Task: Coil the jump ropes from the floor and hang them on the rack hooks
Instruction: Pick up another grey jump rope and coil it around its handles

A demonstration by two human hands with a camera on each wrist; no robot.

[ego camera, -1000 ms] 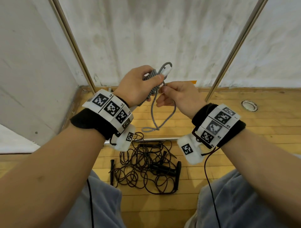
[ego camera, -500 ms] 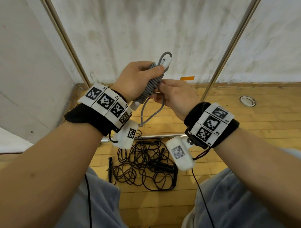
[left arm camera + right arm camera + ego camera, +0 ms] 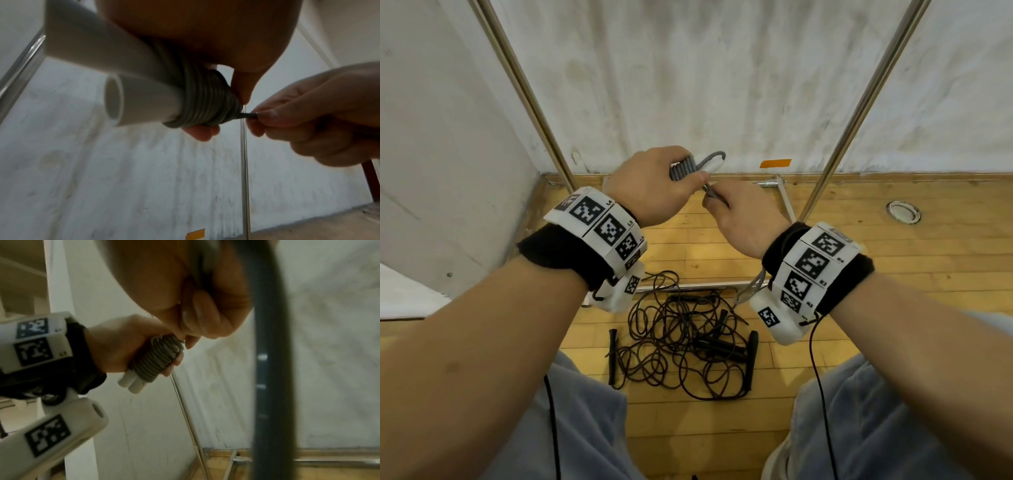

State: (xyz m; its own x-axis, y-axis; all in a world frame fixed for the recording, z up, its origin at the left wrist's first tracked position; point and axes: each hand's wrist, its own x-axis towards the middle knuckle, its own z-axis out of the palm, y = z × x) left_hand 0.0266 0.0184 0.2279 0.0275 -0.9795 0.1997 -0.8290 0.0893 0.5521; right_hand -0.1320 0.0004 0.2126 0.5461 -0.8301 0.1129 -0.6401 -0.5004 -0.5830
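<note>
Gripping two white handles (image 3: 131, 104) wound tight with grey rope (image 3: 205, 104) in the left hand (image 3: 654, 185), raised before the wall. Pinching the rope's free end in the right hand (image 3: 743, 219), just beside the coil. Tangled black jump ropes (image 3: 681, 339) lying on the wooden floor (image 3: 893, 274) below, between the rack uprights (image 3: 859, 113).

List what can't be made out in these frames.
- Rack hooks: none in any view; the rack poles run off the head view's top edge.
- How many black ropes lie tangled on the floor: head view, strands overlap.
- Grey rope tail end: hidden inside the right hand.
</note>
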